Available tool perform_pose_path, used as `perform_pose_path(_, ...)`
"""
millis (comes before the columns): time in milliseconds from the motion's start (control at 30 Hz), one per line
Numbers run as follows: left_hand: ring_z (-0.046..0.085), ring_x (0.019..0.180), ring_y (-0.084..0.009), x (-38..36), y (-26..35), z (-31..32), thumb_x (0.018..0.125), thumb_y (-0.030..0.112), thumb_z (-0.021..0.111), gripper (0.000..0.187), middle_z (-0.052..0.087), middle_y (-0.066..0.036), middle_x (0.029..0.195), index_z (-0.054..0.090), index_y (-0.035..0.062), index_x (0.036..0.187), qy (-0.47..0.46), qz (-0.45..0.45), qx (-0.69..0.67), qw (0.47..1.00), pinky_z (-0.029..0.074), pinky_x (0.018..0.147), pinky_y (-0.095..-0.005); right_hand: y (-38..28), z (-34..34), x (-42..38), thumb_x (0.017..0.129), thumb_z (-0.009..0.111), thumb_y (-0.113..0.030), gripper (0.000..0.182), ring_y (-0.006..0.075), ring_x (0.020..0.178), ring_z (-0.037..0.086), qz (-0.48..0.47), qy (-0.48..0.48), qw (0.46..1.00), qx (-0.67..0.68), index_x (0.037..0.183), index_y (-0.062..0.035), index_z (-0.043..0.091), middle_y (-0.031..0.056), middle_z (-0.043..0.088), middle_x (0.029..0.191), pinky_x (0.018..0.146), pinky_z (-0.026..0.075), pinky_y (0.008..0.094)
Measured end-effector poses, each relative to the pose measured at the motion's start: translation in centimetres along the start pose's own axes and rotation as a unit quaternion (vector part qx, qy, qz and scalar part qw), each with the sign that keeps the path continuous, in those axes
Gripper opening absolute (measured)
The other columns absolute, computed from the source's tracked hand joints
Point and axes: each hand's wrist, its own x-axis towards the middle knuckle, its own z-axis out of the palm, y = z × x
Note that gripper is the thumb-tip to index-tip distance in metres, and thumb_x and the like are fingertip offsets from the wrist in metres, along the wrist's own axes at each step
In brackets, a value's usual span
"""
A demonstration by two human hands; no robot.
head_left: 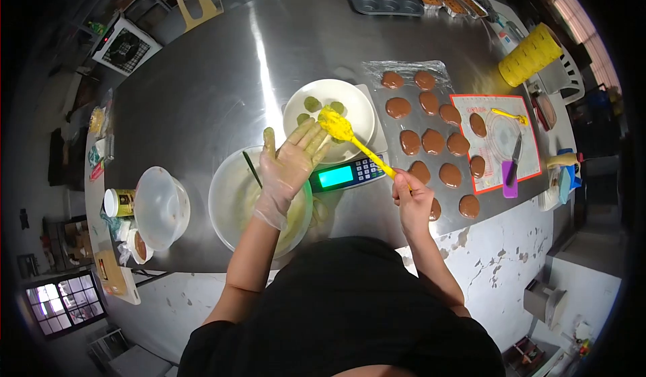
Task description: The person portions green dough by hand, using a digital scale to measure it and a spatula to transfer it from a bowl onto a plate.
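My left hand (291, 160), in a clear glove smeared with green, is palm up with fingers spread. It is over the right part of a large translucent bowl (223, 202), in which a dark handle rests. My right hand (414, 198) grips the handle of a yellow spatula (367, 151). The spatula's head, coated in yellow-green paste, is at the fingertips of my left hand. Behind it, a white bowl (294, 108) with several green lumps (312, 104) sits on a kitchen scale (369, 170) with a lit display.
Several brown discs (433, 141) lie on plastic film to the right. Beyond are a red-edged mat (484, 175), a knife (517, 149), a small yellow spatula (509, 116) and stacked yellow cups (530, 55). A muffin tin (387, 2) stands at the back, an empty bowl (158, 209) at the left.
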Motion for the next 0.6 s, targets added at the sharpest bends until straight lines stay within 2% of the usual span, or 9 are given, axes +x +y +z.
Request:
perform_pose_path(167,0.02,0.134,-0.0291,-2.0,0.7,0.5,0.085,0.058,0.041,0.084,0.023,-0.018,0.144,0.023,-0.0061,0.136,-0.032,0.037,0.014,0.999,0.017,0.109,-0.0436,0.6,1.0,-0.4,0.089,0.059,-0.021,0.028,0.0043,0.056,0.044,0.003,-0.036,0.999,0.017,0.103,0.0028,0.063,-0.0038,0.049,0.062,0.05,0.035,0.0181)
perform_pose_path(267,0.021,0.134,-0.0293,-3.4,0.8,1.3,0.086,0.057,0.041,0.082,0.025,-0.018,0.143,0.025,-0.0064,0.135,0.009,0.078,0.045,0.996,0.018,0.109,-0.0441,-0.1,2.2,-1.4,0.089,0.058,-0.02,0.027,0.0029,0.057,0.043,-0.052,-0.046,0.995,-0.066,0.101,0.0037,0.063,-0.0048,0.049,0.064,0.05,0.035,0.019)
perform_pose_path(300,0.022,0.133,-0.03,-3.7,0.9,1.0,0.087,0.054,0.042,0.078,0.026,-0.02,0.142,0.027,-0.0062,0.134,0.004,0.088,0.012,0.996,0.018,0.109,-0.0448,-0.2,3.0,-2.0,0.086,0.06,-0.012,0.021,0.0075,0.054,0.046,-0.082,-0.039,0.993,-0.081,0.1,0.0032,0.064,-0.0012,0.05,0.062,0.049,0.038,0.0233)
perform_pose_path(333,0.021,0.134,-0.0297,-4.1,1.0,0.9,0.087,0.053,0.042,0.077,0.025,-0.019,0.142,0.026,-0.0054,0.134,0.007,0.102,0.009,0.995,0.018,0.109,-0.0444,-0.3,3.4,-2.4,0.084,0.061,-0.008,0.02,0.0108,0.054,0.047,-0.194,-0.062,0.967,-0.151,0.1,0.0028,0.064,0.0008,0.05,0.061,0.049,0.039,0.0252)
perform_pose_path(400,0.019,0.134,-0.0292,-5.0,1.2,0.7,0.088,0.051,0.042,0.075,0.024,-0.017,0.143,0.024,-0.0039,0.136,0.011,0.128,0.004,0.992,0.016,0.11,-0.0434,-0.3,4.1,-3.1,0.079,0.061,-0.001,0.022,0.0176,0.052,0.049,-0.406,-0.1,0.864,-0.279,0.1,0.0021,0.064,0.0047,0.049,0.059,0.051,0.042,0.029)
perform_pose_path(433,0.019,0.134,-0.0292,-5.4,1.3,0.6,0.088,0.051,0.043,0.075,0.024,-0.018,0.143,0.023,-0.0035,0.136,0.009,0.141,-0.012,0.99,0.016,0.11,-0.0435,-0.9,4.8,-3.8,0.068,0.06,0.007,0.034,0.0255,0.056,0.051,-0.457,-0.125,0.825,-0.309,0.102,0.0016,0.063,0.0094,0.048,0.062,0.054,0.044,0.033)
perform_pose_path(500,0.018,0.135,-0.0291,-6.2,1.6,0.1,0.087,0.05,0.045,0.077,0.023,-0.019,0.143,0.021,-0.0029,0.137,0.003,0.17,-0.042,0.984,0.015,0.11,-0.0436,-0.9,5.5,-4.4,0.066,0.064,0.008,0.039,0.0239,0.056,0.051,-0.484,-0.17,0.804,-0.301,0.105,0.0013,0.062,0.0086,0.051,0.065,0.052,0.042,0.0318)
perform_pose_path(600,0.019,0.134,-0.03,-7.4,2.1,-0.2,0.09,0.032,0.049,0.066,0.023,-0.022,0.142,0.018,-0.0026,0.137,-0.006,0.198,-0.071,0.978,0.017,0.11,-0.0441,-0.8,6.1,-5.0,0.065,0.066,0.008,0.045,0.0227,0.057,0.051,-0.51,-0.21,0.776,-0.306,0.109,0.0008,0.06,0.0077,0.053,0.07,0.052,0.042,0.0312)
